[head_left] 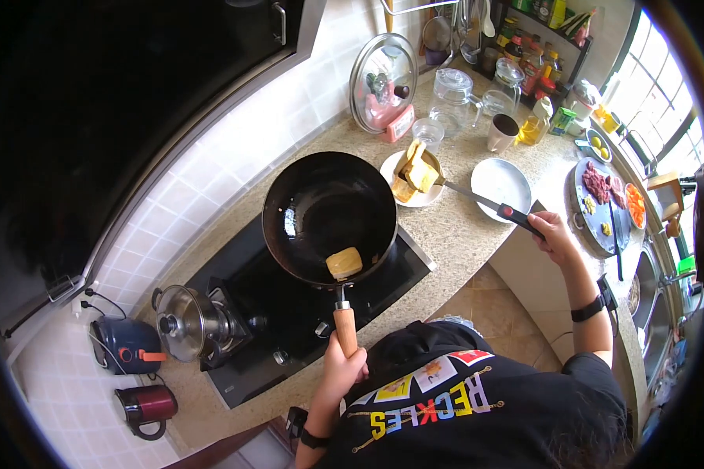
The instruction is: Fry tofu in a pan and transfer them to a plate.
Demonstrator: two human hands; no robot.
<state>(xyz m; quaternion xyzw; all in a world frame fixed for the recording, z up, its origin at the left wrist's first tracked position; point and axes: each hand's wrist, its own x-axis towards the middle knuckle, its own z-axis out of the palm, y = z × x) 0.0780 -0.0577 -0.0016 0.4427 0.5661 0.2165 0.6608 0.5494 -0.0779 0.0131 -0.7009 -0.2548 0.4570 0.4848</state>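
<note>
My left hand (pixel 344 366) is wrapped round the wooden handle of a black wok (pixel 328 211), which is tilted over the hob. One yellowish fried slice (pixel 344 263) lies near the wok's handle side. My right hand (pixel 555 236) grips the black handle of a metal ladle (pixel 477 197). The ladle's bowl is over a white plate (pixel 426 202), among several golden slices (pixel 421 173); whether they rest in the bowl or on the plate is partly unclear. Right of it sits another white plate (pixel 501 187), crossed by the ladle's shaft.
A lidded steel pot (pixel 186 320) stands on the left burner of the black hob (pixel 289 313). Behind the plates are a glass lid (pixel 383 82), a jug (pixel 452 98), a cup (pixel 502 133) and an oil bottle (pixel 533 125). At right lies a board (pixel 594 207) with meat and a knife.
</note>
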